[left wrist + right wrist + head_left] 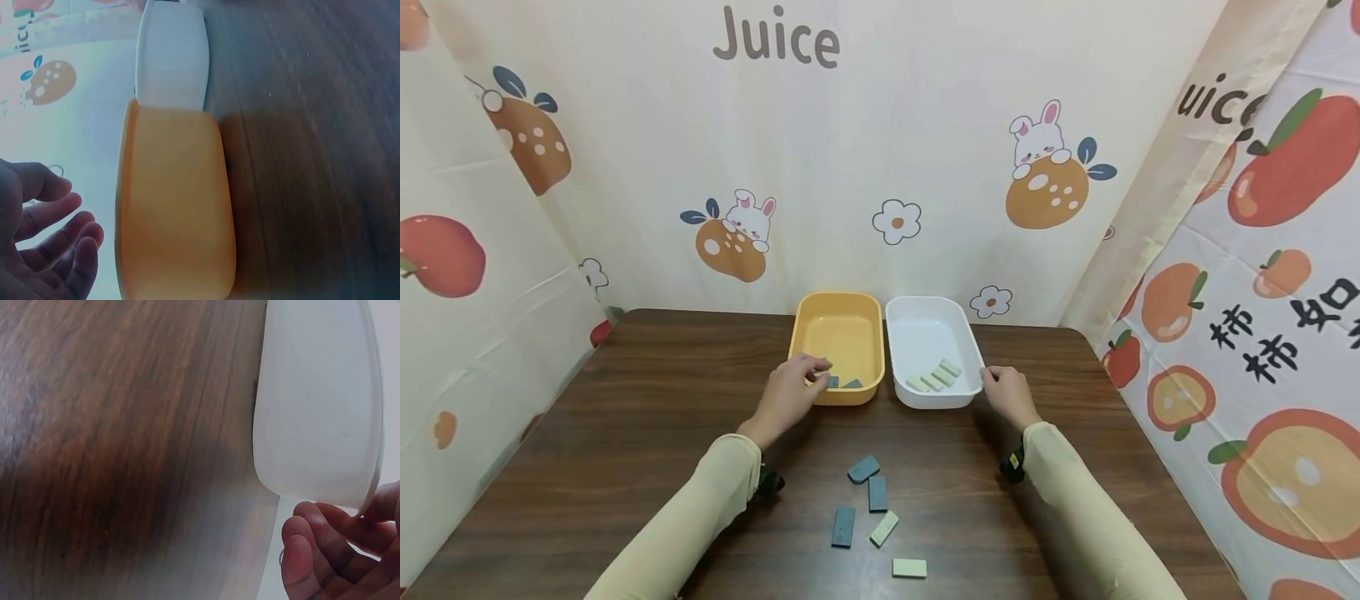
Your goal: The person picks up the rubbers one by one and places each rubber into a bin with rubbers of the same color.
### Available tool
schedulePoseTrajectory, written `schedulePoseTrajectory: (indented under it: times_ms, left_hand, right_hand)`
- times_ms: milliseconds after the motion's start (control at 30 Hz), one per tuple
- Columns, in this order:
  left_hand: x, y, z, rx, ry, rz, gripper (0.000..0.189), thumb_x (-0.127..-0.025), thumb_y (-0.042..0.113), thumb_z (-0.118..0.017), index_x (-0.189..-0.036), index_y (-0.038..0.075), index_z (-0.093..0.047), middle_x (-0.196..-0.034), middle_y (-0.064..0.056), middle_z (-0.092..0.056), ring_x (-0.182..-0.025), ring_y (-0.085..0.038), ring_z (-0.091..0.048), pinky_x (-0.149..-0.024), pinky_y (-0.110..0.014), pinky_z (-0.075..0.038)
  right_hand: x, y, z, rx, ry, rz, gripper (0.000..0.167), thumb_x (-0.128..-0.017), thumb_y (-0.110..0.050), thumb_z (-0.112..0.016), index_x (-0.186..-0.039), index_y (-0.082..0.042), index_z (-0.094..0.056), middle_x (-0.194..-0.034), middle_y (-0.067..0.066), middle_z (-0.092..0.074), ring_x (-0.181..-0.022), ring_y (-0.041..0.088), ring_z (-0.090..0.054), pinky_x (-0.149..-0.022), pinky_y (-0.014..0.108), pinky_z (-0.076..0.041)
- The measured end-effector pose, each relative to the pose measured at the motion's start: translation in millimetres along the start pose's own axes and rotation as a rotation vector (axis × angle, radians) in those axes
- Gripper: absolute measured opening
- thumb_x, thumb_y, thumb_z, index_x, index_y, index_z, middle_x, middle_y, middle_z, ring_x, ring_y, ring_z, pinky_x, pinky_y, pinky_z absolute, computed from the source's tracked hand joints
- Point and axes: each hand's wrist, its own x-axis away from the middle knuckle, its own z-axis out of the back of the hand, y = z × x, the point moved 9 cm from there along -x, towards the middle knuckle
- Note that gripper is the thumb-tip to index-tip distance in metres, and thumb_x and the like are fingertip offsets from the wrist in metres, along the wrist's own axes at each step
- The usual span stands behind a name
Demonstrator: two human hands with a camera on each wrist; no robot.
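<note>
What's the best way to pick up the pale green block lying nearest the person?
Probably pinch the pale green block midway along its two long edges, coming straight down from above: it lies flat, lengthwise from left to right, with its underside against the table and nothing touching its sides.

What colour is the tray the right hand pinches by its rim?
White; the tray shows best in the head view.
</note>
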Motion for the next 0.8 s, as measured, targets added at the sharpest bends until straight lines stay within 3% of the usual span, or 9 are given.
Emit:
schedulePoseTrajectory:
  times_ms: [67,333,600,800]
  left_hand:
    - [1.2,3.0,-3.4,0.009,-0.022,-0.011,0.021,-0.092,0.015,-0.064,-0.109,0.007,-0.073,-0.104,-0.009,-0.069,-0.084,-0.02,-0.065,-0.074,-0.038,-0.054]
    - [8.1,19.9,-18.9,0.005,-0.118,-0.101,0.016,-0.09,0.015,-0.067,-0.103,0.01,-0.074,-0.095,-0.001,-0.068,-0.08,-0.013,-0.064,-0.071,-0.029,-0.053]
    - [18.9,28.3,-47.9,-0.056,-0.366,-0.153,0.018,-0.09,0.017,-0.068,-0.106,0.009,-0.073,-0.095,0.001,-0.067,-0.084,-0.011,-0.06,-0.073,-0.028,-0.05]
    - [27.9,30.5,-65.5,-0.048,-0.5,-0.141,0.024,-0.091,0.018,-0.068,-0.113,0.01,-0.071,-0.106,-0.001,-0.068,-0.093,-0.012,-0.062,-0.081,-0.032,-0.052]
  right_hand:
    - [-0.4,0,0,0.0,0.002,0.002,0.044,-0.103,-0.025,-0.04,-0.126,0.006,-0.061,-0.111,0.021,-0.068,-0.082,0.024,-0.055,-0.069,0.032,-0.044]
    - [-0.5,1,-1,-0.007,-0.007,-0.009,0.044,-0.103,-0.026,-0.04,-0.127,0.006,-0.06,-0.095,0.017,-0.066,-0.077,0.023,-0.053,-0.063,0.03,-0.042]
    - [-0.3,3,-2,0.0,0.011,-0.012,0.044,-0.103,-0.026,-0.04,-0.126,0.005,-0.061,-0.099,0.017,-0.067,-0.079,0.024,-0.054,-0.065,0.03,-0.043]
    - [-0.5,2,-1,-0.002,0.027,-0.005,0.044,-0.103,-0.026,-0.04,-0.126,0.005,-0.061,-0.109,0.021,-0.068,-0.082,0.025,-0.055,-0.068,0.032,-0.044]
